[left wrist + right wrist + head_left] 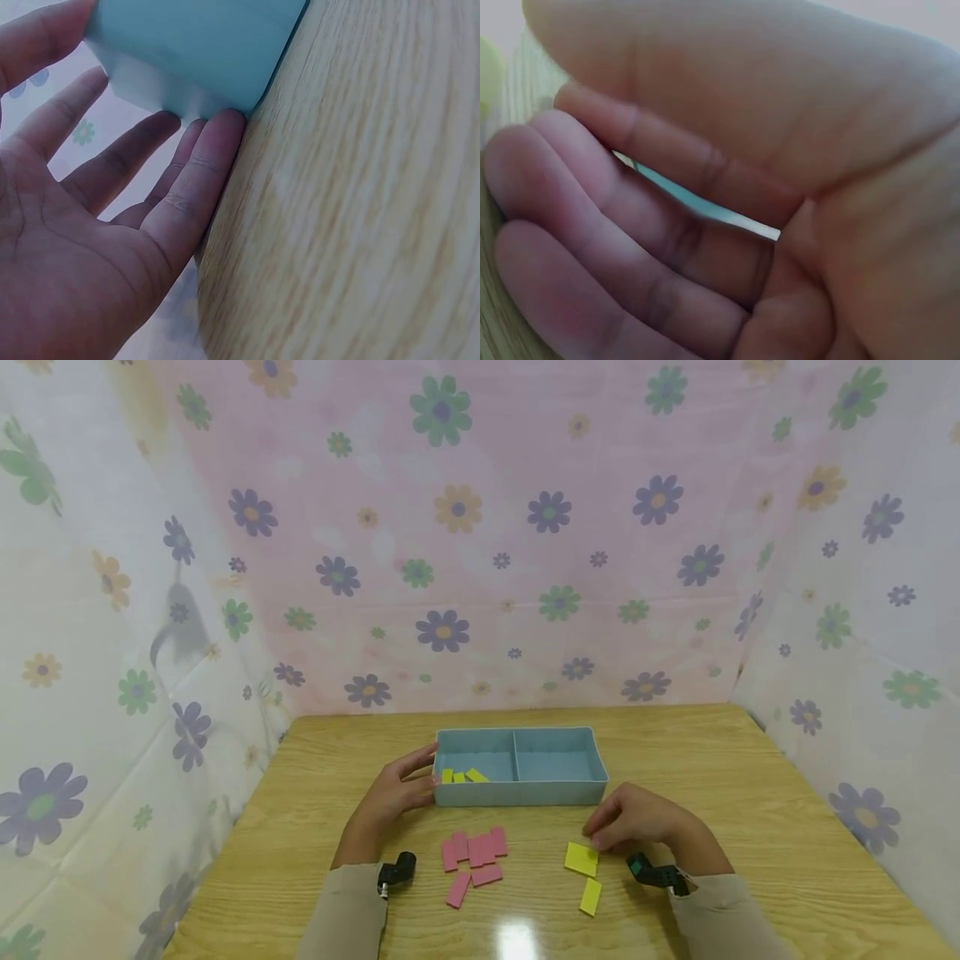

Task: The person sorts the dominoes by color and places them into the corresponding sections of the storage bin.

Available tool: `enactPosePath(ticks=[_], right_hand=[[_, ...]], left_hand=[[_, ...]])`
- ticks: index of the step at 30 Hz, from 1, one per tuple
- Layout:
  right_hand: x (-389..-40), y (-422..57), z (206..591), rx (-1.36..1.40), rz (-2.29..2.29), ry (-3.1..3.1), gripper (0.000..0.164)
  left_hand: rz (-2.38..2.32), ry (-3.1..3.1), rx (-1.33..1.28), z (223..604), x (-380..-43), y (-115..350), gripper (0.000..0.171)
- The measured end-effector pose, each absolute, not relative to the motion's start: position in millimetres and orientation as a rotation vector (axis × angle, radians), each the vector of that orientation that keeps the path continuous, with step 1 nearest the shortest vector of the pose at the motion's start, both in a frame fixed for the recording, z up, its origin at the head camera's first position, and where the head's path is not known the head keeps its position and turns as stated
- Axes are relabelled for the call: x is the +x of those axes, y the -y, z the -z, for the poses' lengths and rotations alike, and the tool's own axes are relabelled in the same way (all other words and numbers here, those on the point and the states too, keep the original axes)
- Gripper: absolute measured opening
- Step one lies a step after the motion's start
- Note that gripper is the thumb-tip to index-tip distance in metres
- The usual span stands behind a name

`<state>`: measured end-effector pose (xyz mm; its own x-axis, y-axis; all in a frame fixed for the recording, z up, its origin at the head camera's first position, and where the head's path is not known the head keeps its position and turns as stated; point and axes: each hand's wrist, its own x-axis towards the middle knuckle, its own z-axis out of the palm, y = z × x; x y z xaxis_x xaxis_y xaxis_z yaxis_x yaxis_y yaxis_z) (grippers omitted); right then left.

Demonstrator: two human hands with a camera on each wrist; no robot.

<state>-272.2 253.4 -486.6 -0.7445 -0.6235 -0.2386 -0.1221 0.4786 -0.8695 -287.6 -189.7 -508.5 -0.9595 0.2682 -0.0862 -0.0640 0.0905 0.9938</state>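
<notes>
A light blue two-compartment box stands on the table. My left hand touches its left end. In the left wrist view the fingers of the left hand are mostly extended, with fingertips against the blue end wall. Several yellow tiles lie in the box's left compartment. My right hand is low over the table, its thumb tip at the edge of a yellow piece. In the right wrist view the fingers of the right hand are loosely bent, with no tile visible between them.
Several pink tiles lie in a loose group in front of the box. A separate yellow tile lies nearer the front. The wooden table is enclosed by flowered cloth at the back and sides.
</notes>
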Motion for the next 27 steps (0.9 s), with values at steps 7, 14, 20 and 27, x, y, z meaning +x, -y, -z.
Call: enactPosePath(ticks=[7,14,20,27], right_hand=[[-270,-244,483,-0.576,1.178,-2.254,0.021],[-268,-242,482,-0.569,1.161,-2.263,0.019],[-267,-238,480,-0.6,1.162,-2.247,0.019],[-265,-234,482,-0.577,1.152,-2.269,0.019]], left_hand=[[-1.961,-2.102,0.196,507,-289,190,0.068],[-1.943,-2.096,0.235,504,-287,189,0.065],[-1.918,-2.099,0.251,502,-283,190,0.057],[-1.92,-2.122,0.244,505,-283,192,0.053]])
